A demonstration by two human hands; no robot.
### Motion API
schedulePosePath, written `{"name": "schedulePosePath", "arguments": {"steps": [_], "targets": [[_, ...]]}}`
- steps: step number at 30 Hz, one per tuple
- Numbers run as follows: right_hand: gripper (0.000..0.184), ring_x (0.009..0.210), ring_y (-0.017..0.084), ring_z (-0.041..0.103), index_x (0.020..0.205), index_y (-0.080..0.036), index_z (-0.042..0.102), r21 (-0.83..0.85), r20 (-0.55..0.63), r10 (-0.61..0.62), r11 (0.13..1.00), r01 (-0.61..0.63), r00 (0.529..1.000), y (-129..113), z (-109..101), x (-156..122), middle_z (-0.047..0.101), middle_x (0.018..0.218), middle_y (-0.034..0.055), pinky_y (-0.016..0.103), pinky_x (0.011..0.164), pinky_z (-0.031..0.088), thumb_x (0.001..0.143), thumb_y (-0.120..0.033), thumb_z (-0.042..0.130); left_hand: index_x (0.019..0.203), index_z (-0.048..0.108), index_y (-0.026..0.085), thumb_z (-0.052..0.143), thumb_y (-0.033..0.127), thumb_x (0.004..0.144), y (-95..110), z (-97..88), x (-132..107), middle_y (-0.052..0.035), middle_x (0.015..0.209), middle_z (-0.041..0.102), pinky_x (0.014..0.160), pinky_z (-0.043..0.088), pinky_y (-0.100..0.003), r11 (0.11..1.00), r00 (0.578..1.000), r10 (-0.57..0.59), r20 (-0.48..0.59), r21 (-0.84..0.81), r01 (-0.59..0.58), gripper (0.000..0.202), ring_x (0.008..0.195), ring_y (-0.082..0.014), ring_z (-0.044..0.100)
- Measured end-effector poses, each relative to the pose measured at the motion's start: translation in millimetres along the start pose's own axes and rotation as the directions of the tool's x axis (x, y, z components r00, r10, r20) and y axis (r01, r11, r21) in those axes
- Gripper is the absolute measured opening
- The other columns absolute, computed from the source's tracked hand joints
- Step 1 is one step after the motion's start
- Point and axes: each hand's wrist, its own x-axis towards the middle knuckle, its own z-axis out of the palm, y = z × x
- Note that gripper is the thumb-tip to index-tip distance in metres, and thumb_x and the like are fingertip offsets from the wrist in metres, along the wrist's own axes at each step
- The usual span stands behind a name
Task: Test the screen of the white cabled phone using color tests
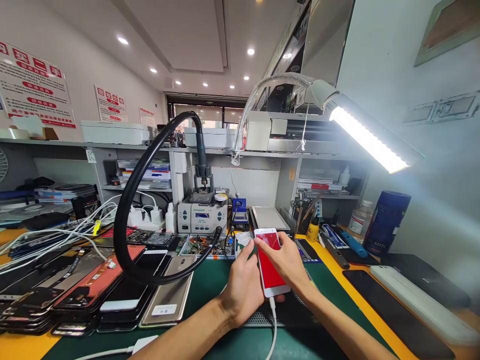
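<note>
Upright between my hands is a white smartphone (270, 260) with a red screen lit, tilted toward me. My left hand (245, 282) wraps its left side, fingers partly hidden behind it. On the right edge, my right hand (287, 260) grips the phone, with its thumb over the upper part of the screen. A white charging cable (273, 320) is plugged into the bottom end and hangs toward the bench front. Beneath lies a green work mat (210, 287), with a dark perforated plate (258, 319) partly under the phone.
Stacked phones (123, 287) fill the left side, a gold phone (170, 292) nearest the mat. A hot-air station (202, 217) stands behind, its thick black hose (122, 220) looping forward. An LED lamp (369, 137) hangs at upper right. Bottles, tools and a dark flat panel (393, 312) line the right.
</note>
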Motion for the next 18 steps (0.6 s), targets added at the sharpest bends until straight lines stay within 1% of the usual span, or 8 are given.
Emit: {"name": "schedulePosePath", "arguments": {"steps": [3, 6, 9, 12, 15, 18], "targets": [[0.049, 0.077, 0.025, 0.066, 0.086, -0.021, 0.062, -0.005, -0.017, 0.013, 1.0, -0.013, 1.0, 1.0, -0.3, 1.4, 0.073, 0.086, 0.0061, 0.033, 0.068, 0.046, 0.076, -0.068, 0.069, 0.144, 0.049, 0.019, 0.038, 0.069, 0.096, -2.7, 2.2, -0.6, -0.0168, 0.116, 0.067, 0.081, 0.048, -0.042, 1.0, 1.0, 0.001, 0.004, 0.01, -0.001, 0.071, 0.1, -0.031, 0.064], [0.048, 0.073, 0.023, 0.064, 0.079, -0.021, 0.058, -0.011, -0.033, -0.007, 1.0, 0.006, 0.999, 1.8, -0.2, 3.3, 0.071, 0.08, 0.0048, 0.032, 0.065, 0.044, 0.08, -0.069, 0.065, 0.144, 0.049, 0.019, 0.037, 0.067, 0.097, -4.2, 3.6, -0.9, -0.0171, 0.119, 0.066, 0.078, 0.049, -0.041, 1.0, 1.0, 0.004, 0.015, 0.011, -0.004, 0.069, 0.101, -0.0309, 0.064], [0.048, 0.066, 0.02, 0.057, 0.073, -0.022, 0.053, -0.013, -0.038, -0.034, 0.999, 0.034, 0.999, 3.4, 0.2, 4.9, 0.065, 0.07, 0.0015, 0.03, 0.06, 0.04, 0.086, -0.068, 0.058, 0.144, 0.05, 0.019, 0.038, 0.064, 0.097, -3.8, 3.2, -0.8, -0.0172, 0.122, 0.065, 0.074, 0.05, -0.039, 1.0, 1.0, 0.009, 0.016, -0.002, -0.009, 0.066, 0.101, -0.0306, 0.064], [0.049, 0.06, 0.017, 0.049, 0.069, -0.023, 0.046, 0.024, -0.022, -0.028, 0.999, 0.029, 0.999, 6.7, 0.1, 6.7, 0.056, 0.064, -0.0014, 0.028, 0.056, 0.035, 0.089, -0.067, 0.052, 0.141, 0.052, 0.018, 0.037, 0.064, 0.098, -2.1, 1.8, -1.4, -0.0181, 0.125, 0.063, 0.068, 0.05, -0.035, 1.0, 1.0, 0.007, 0.013, -0.011, -0.007, 0.066, 0.098, -0.0299, 0.064], [0.05, 0.059, 0.016, 0.044, 0.068, -0.023, 0.043, 0.064, -0.011, -0.044, 0.997, 0.044, 0.999, 10.8, -1.1, 8.6, 0.052, 0.064, -0.0018, 0.027, 0.054, 0.033, 0.092, -0.066, 0.046, 0.142, 0.053, 0.018, 0.035, 0.066, 0.097, -0.2, 0.9, -2.5, -0.0181, 0.128, 0.062, 0.064, 0.05, -0.034, 1.0, 1.0, 0.007, 0.011, -0.016, -0.007, 0.068, 0.097, -0.0293, 0.064], [0.051, 0.061, 0.016, 0.044, 0.069, -0.022, 0.044, 0.107, 0.005, -0.058, 0.993, 0.058, 0.998, 13.1, -3.3, 9.4, 0.053, 0.066, -0.0006, 0.028, 0.055, 0.032, 0.095, -0.065, 0.041, 0.143, 0.052, 0.019, 0.036, 0.066, 0.097, 1.9, 1.2, -3.3, -0.0175, 0.129, 0.062, 0.064, 0.051, -0.034, 1.0, 1.0, -0.003, -0.006, -0.017, 0.003, 0.067, 0.098, -0.0292, 0.064]]}}
